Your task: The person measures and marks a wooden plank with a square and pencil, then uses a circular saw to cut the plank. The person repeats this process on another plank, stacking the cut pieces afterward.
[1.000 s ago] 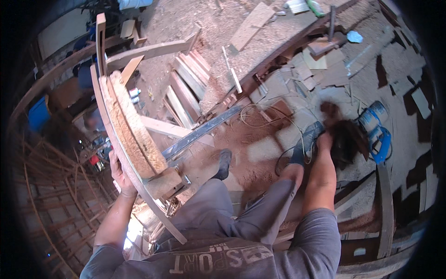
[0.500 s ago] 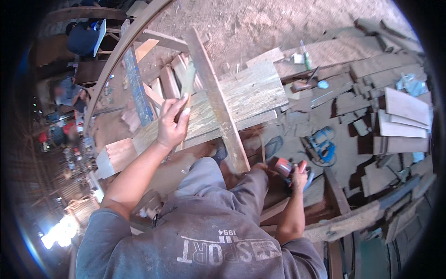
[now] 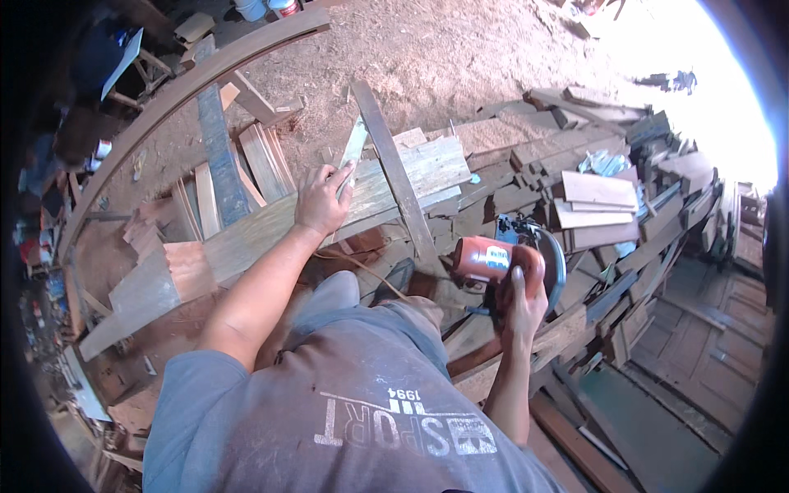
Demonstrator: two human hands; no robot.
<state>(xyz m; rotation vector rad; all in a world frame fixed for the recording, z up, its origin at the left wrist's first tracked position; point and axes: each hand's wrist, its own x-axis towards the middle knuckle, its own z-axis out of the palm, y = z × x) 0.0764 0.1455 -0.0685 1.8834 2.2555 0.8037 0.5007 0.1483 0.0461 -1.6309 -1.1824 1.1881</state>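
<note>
Gripping a red saw [image 3: 485,256] is the right hand [image 3: 523,306], the left [image 3: 322,200] seemingly a strip [image 3: 355,141]

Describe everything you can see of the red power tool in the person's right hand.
The power tool has a barrel-shaped, orange-red body that looks like plastic, with a pale label, a matching handle and a rounded grey-blue edge on its right side. A cable seems to join it below. The right hand grips the handle, the barrel pointing left. Whether it is running can't be told.
</note>
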